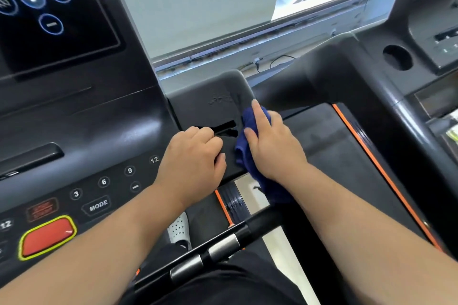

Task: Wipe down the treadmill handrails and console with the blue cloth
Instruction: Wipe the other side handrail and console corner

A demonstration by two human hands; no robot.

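Note:
The black treadmill console point(81, 131) fills the left side, with a touch screen at the top left and numbered buttons below. My right hand point(270, 143) presses the blue cloth point(244, 156) flat against the right end of the console's side tray point(210, 104), fingers spread over the cloth. Part of the cloth hangs down under my wrist. My left hand point(195, 163) rests just left of it, fingers curled on the tray edge beside a slot point(225, 129), holding nothing that I can see. A black handrail with metal pulse grips point(210, 252) runs below my arms.
A red stop button point(47, 236) with a yellow rim sits at the lower left. A second treadmill point(371, 96) with an orange-edged belt stands on the right. A window point(223, 7) is ahead. A white perforated shoe point(179, 230) shows below.

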